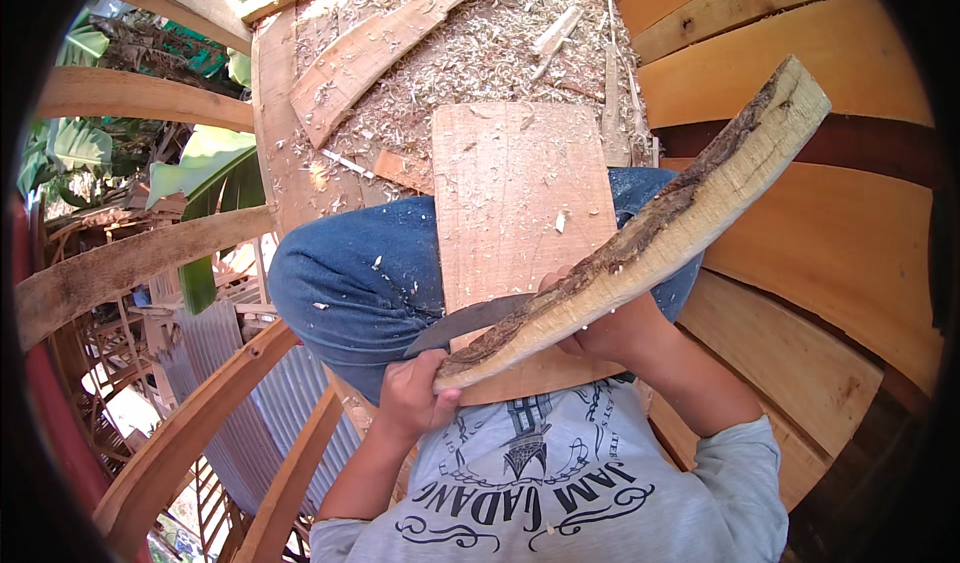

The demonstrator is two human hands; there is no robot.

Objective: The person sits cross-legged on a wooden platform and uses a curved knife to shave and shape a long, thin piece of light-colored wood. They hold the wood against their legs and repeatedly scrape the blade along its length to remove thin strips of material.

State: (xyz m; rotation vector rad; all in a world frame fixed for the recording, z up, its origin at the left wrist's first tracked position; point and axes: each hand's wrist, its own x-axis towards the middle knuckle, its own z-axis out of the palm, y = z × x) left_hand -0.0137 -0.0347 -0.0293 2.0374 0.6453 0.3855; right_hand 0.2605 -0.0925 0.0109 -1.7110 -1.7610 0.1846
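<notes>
A long, curved piece of wood (690, 203) with a rough bark edge slants across my lap, its far end raised to the upper right. My left hand (413, 395) is closed around its lower end. Beneath the wood, my right hand (625, 331) is closed, its grip largely hidden. From there the broad grey blade of a large knife (470, 321) reaches left toward my left hand; its handle is out of sight. Under both lies a flat wooden board (520, 193), resting across my legs and sprinkled with chips.
Shavings (480, 63) cover the floor ahead, where a curved plank (375, 58) lies. Wide planks (800, 233) form a wall close on my right. Curved wooden ribs (150, 263) stand at my left, with banana leaves (205, 178) and corrugated sheets (285, 403) beyond.
</notes>
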